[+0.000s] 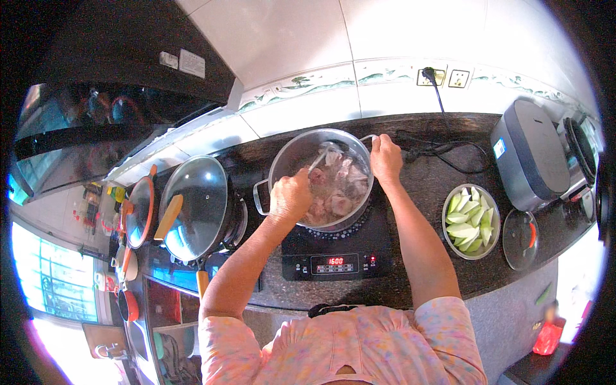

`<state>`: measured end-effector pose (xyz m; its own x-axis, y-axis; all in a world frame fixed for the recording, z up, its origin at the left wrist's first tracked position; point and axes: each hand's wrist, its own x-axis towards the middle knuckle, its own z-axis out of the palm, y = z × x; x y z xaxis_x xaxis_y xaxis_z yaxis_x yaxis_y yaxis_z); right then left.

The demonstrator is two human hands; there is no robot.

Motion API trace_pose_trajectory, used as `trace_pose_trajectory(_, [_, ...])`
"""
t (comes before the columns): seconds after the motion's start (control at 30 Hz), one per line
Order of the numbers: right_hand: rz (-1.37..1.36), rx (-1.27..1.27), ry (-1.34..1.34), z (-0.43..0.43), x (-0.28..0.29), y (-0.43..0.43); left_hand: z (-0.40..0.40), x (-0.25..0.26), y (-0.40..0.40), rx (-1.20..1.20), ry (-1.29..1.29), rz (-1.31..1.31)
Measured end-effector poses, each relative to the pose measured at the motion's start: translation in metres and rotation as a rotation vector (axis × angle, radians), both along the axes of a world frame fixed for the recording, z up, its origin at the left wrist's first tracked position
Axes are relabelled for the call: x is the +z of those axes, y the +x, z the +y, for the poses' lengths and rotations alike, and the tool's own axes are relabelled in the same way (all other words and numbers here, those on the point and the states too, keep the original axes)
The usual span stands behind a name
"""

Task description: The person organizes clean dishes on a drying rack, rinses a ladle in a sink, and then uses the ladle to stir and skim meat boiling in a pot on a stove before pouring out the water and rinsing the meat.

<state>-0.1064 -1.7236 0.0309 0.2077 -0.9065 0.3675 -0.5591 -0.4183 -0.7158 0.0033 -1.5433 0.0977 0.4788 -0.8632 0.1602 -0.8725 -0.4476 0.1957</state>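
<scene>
A metal pot (277, 168) stands on a black induction cooker (293, 260) whose red display is lit. Inside it, chunks of pale meat (340, 204) lie in cloudy liquid. My left hand (291, 195) is over the pot's near left rim, closed around the handle of a metal ladle or spoon (317, 161). The utensil's head is partly under the liquid at the far side. With my right hand (386, 156) I grip the pot's right loop handle (368, 137), mostly covered by my fingers. The left loop handle (260, 197) is free.
To the right stand a bowl of cut green vegetable pieces (470, 224), a glass lid (519, 240) and a grey rice cooker (532, 149). A black cord (452, 144) lies behind them. At left, a lidded wok (195, 207) sits on a stove, beneath a range hood (120, 110).
</scene>
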Motion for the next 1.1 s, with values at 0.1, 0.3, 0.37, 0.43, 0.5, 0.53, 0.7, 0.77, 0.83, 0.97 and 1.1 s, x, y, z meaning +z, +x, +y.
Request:
trace_pose_trajectory(0.1, [-0.002,0.011,0.003,-0.001,0.0,-0.001,0.001,0.003,-0.014,-0.106,0.042,0.025])
trace_pose_trajectory(0.3, [0.037,0.013,0.006,0.001,0.0,0.0,0.003,-0.012,-0.003,-0.104,0.0,-0.081])
trace_pose_trajectory(0.37, [0.026,0.013,0.01,0.001,0.001,0.0,0.004,-0.017,0.002,-0.121,-0.012,-0.104])
trace_pose_trajectory(0.43, [0.018,0.01,0.014,0.0,0.0,0.0,0.001,-0.016,-0.004,-0.131,0.001,-0.08])
trace_pose_trajectory(0.5, [0.032,-0.002,-0.023,0.0,-0.002,0.001,0.0,-0.016,-0.006,-0.139,0.012,-0.056])
trace_pose_trajectory(0.53, [0.033,-0.003,-0.024,-0.001,-0.003,0.001,0.0,-0.016,-0.006,-0.154,0.011,-0.026])
trace_pose_trajectory(0.7, [0.022,-0.004,-0.012,0.0,-0.002,0.001,0.004,-0.004,-0.009,-0.239,0.065,-0.067])
trace_pose_trajectory(0.77, [0.031,0.001,-0.018,-0.001,-0.001,0.0,0.01,0.01,-0.011,-0.292,0.095,0.028])
trace_pose_trajectory(0.83, [0.039,0.007,-0.021,0.0,-0.001,0.0,0.021,0.022,-0.005,-0.318,0.07,0.011])
trace_pose_trajectory(0.97, [0.011,0.004,-0.011,0.002,0.0,0.0,0.046,0.05,0.013,-0.268,0.115,-0.034])
trace_pose_trajectory(1.1, [-0.009,0.003,0.013,0.001,0.001,-0.001,0.061,0.073,0.016,-0.171,0.077,0.068])
